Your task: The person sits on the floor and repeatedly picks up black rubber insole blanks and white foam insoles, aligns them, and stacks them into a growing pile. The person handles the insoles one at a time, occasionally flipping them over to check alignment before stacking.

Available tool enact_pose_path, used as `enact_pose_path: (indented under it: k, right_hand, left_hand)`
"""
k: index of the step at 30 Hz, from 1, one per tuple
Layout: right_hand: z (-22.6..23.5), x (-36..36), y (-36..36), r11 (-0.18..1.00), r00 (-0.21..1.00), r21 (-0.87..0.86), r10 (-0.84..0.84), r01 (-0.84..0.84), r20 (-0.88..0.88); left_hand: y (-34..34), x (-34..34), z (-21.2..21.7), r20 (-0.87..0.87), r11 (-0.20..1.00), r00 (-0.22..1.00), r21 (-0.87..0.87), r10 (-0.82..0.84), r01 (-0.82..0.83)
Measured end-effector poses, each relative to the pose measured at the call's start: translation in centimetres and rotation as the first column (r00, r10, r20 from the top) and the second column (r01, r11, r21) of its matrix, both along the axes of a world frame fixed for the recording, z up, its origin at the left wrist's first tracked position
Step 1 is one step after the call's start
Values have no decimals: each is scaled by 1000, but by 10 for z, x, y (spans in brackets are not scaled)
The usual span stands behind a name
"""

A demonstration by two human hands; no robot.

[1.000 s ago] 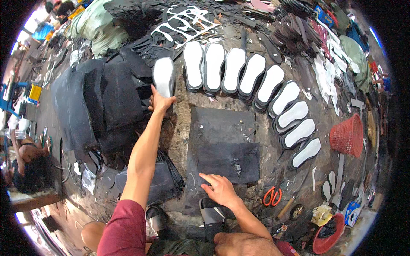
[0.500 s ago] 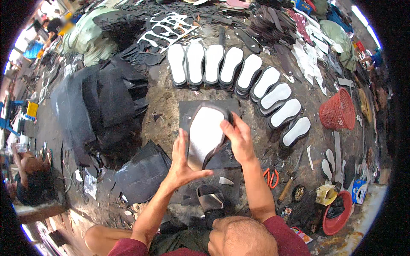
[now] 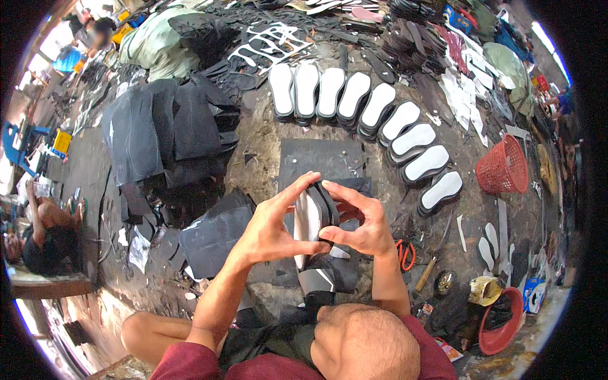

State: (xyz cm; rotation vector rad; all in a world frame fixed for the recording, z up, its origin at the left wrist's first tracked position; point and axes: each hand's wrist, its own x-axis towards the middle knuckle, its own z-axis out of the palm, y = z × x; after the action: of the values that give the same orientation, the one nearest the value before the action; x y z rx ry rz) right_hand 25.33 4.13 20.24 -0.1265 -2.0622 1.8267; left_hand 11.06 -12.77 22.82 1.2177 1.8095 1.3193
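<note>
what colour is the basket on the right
Red, a mesh basket, clearest in the head view.

Both forearms raised from six o'clock toward the centre. Left hand (image 3: 273, 229) at nine o'clock of the pair, palm turned right, index stretched toward one o'clock, thumb pinching. Right hand (image 3: 360, 223) at three o'clock, fingers curled leftward, closed in a grip.

Both hands (image 3: 316, 228) grip white-faced sole (image 3: 310, 223) upright.

Floor (image 3: 266, 136): grey, dirty, strewn with scraps
Seat: low wooden bench (image 3: 47, 285) at left edge
Storage: red basket (image 3: 503, 168), red bowl (image 3: 500, 323)
Light: daylight from upper corners
</note>
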Motion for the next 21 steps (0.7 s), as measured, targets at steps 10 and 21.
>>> enact_pose_path:
  k: [10,21]
  right_hand:
    - [19,-2,-16,975,998,-221,22,-7,64]
    - [-34,-23,-14,787,888,-413,-410,459,206]
  left_hand:
    - [-10,-4,-10,222,999,975,47,13,-24]
    - [11,44,-45,363,969,899,-109,246,-221]
